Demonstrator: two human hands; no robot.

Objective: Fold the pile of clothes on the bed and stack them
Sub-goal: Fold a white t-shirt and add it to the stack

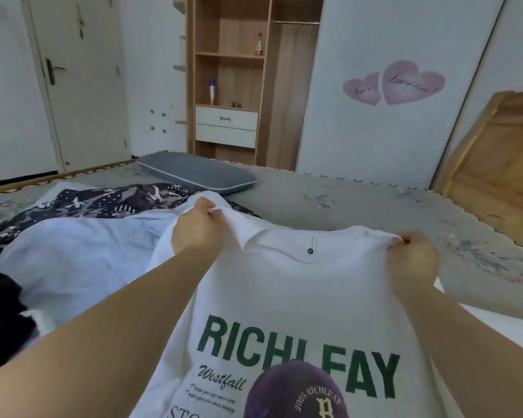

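Over the bed (360, 203), near its middle, I have the white tee (284, 297) held up by its two shoulder points, print side toward me. Left hand (194, 227) pinches the left shoulder seam, fingers curled into the cloth; right hand (412, 257) pinches the right shoulder likewise. I judge this grip is chosen to let the body hang square and the neckline sit level between the hands, so the garment can be laid flat before folding. Whether the hem touches the bed cannot be seen.

Left of the tee lies the unfolded pile: a pale blue shirt (82, 251) just beside it, a dark patterned garment (103, 203) beyond that, and a black item (0, 312) at the near left edge. No folded stack is visible, so I judge the task early.

Beyond the tee, a grey pillow (200, 173) rests on the bed. Behind it, the open wardrobe (230, 76) holds a bottle (212, 92) on one shelf and a small figure (259, 45) on the shelf above; its two drawers (226, 126) are closed.
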